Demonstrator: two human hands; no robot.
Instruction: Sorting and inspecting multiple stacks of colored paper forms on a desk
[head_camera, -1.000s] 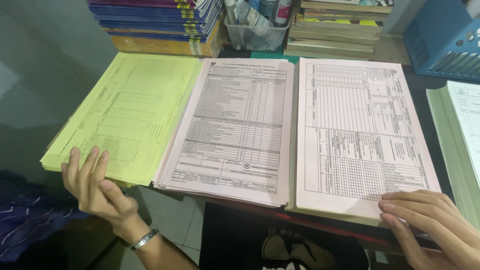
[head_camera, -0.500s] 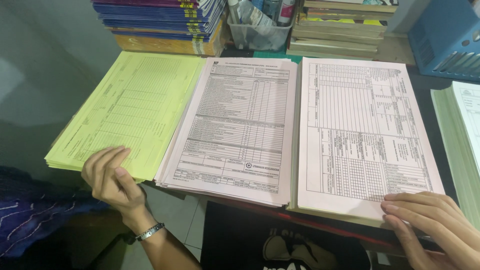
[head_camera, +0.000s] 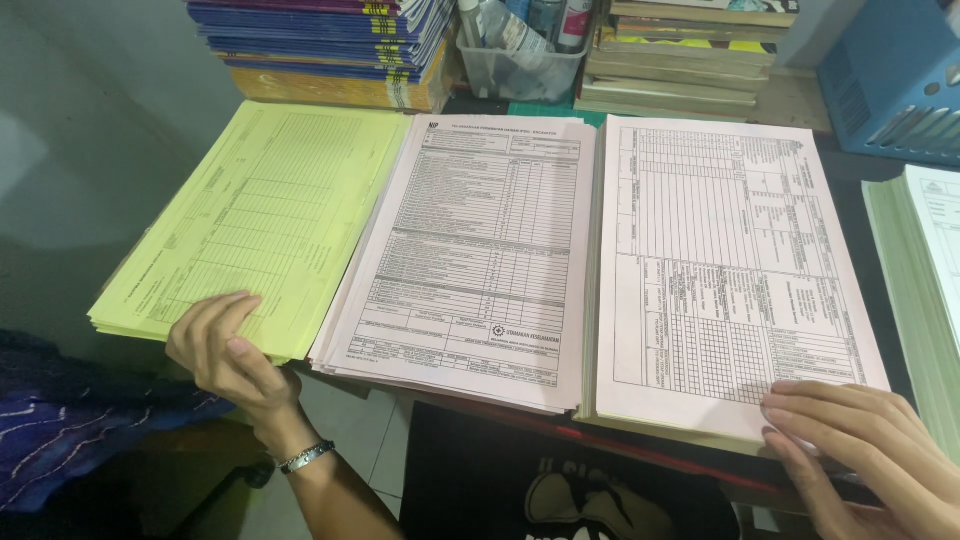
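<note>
Three thick stacks of thin printed forms lie side by side across the middle of the frame, each a flat rectangle with its long axis running from the near edge toward the top of the frame. The yellow stack (head_camera: 255, 225) sits at the left, slanted so its far end leans toward the upper right; its matte sheets carry faint ruled tables. The left hand (head_camera: 222, 350), in the lower left, lies open with fingers spread on that stack's near corner, the thumb at the stack's edge, not closed on any sheet. A metal bracelet (head_camera: 305, 457) circles that wrist.

The middle pink stack (head_camera: 480, 250) touches the yellow one and shows dense black tables, its near edges slightly fanned. The right pink stack (head_camera: 725, 260) lies just beside it, squarer to the frame. The right hand (head_camera: 860, 445), in the lower right, rests flat and open with fingertips on that stack's near right corner.

A pale green stack (head_camera: 915, 280) stands at the right edge. Along the top are glossy blue booklets (head_camera: 320, 35), a clear plastic tub (head_camera: 520, 60), piled books (head_camera: 685, 60) and a blue plastic crate (head_camera: 895, 80).
</note>
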